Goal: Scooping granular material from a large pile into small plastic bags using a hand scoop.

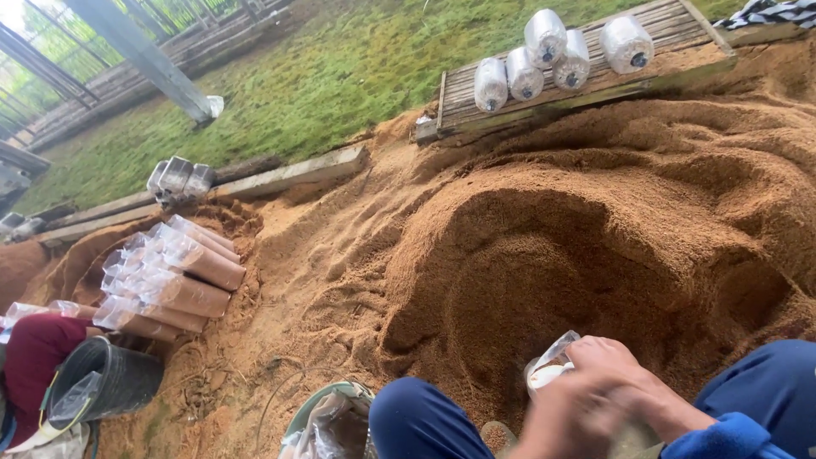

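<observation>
I sit at a big heap of brown sawdust (544,255), my blue-trousered knees on either side of my hands. Low in the head view, my right hand (631,367) and my blurred left hand (557,421) close together around a clear plastic bag (551,353) with a white neck ring. The bag's crumpled open top sticks up above my fingers; its lower part is hidden behind my hands. A hollow scooped in the sawdust lies just beyond the bag.
A stack of filled bags (174,276) lies on its side at left, near a black bucket (115,378) and another person's maroon sleeve (34,353). A green tub (327,399) holds plastic bags. A wooden pallet (680,25) carries several white bags. Grass lies beyond.
</observation>
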